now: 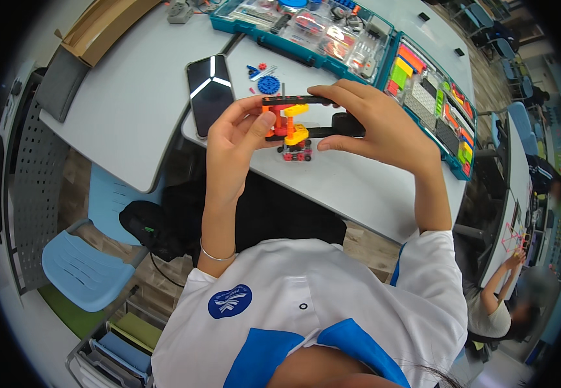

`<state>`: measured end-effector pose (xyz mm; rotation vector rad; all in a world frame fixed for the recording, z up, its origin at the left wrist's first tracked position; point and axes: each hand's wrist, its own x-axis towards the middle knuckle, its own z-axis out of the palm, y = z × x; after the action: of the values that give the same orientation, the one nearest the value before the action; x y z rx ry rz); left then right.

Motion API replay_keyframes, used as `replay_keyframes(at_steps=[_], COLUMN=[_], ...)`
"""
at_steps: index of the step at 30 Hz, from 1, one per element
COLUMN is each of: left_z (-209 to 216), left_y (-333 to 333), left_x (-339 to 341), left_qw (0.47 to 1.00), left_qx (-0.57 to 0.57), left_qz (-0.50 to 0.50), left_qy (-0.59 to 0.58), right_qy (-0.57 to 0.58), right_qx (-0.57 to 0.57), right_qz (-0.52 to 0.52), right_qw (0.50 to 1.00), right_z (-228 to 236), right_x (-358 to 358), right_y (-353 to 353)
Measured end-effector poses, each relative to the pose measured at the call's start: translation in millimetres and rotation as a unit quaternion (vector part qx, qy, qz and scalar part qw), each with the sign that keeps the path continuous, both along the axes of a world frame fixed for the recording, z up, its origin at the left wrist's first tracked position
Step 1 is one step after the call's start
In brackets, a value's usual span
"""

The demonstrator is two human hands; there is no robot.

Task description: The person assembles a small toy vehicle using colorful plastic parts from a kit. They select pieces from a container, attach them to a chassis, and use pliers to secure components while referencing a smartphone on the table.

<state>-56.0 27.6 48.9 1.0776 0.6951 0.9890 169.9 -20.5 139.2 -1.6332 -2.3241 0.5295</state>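
Over the white table I hold a building-kit model (298, 134) with black beams above and below and yellow, orange and red pieces between them. My left hand (235, 132) grips its left end, thumb and fingers closed on the orange part. The fingers of my right hand (384, 123) curl over the right end of the upper black beam, with the thumb lower down near a black block (347, 124). My right palm partly hides that end. Below the model sits a small cluster of red, grey and black pieces (298, 154).
Left of the model lies a dark phone (210, 87). Loose parts, including a blue gear (269, 85), lie beyond it. A teal-edged parts case (312, 55) and a tray of coloured beams (432, 107) stand at the back. A cardboard box (106, 29) is far left; another person works at right.
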Motion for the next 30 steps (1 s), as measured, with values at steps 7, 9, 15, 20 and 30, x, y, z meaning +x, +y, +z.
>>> replay_keyframes(at_steps=[7,9,15,20,30], left_z=[2.9,2.9,2.3,3.7,4.8], left_y=[-22.8,-26.9,-35.4,-37.4,-33.2], left_x=[40.1,47.2,62.1,69.6,77.7], left_qw=[0.998,0.997,0.996,0.997,0.995], left_qx=[0.027,0.054,0.078,-0.015,0.096], left_qz=[-0.052,-0.053,-0.035,-0.047,-0.025], left_qy=[-0.001,0.006,-0.006,-0.051,0.025], right_qy=[0.059,0.077,0.135,0.131,0.113], right_qx=[0.100,0.098,-0.020,0.073,0.047], right_qz=[-0.030,-0.025,-0.033,-0.042,-0.087], right_qw=[0.993,0.992,0.990,0.988,0.989], right_z=[-23.1,-21.4,-24.6,-39.4,-37.6], right_x=[21.1,25.6,47.8,33.2,34.1], right_y=[-42.8,-48.5,-43.8,-47.8,-53.9])
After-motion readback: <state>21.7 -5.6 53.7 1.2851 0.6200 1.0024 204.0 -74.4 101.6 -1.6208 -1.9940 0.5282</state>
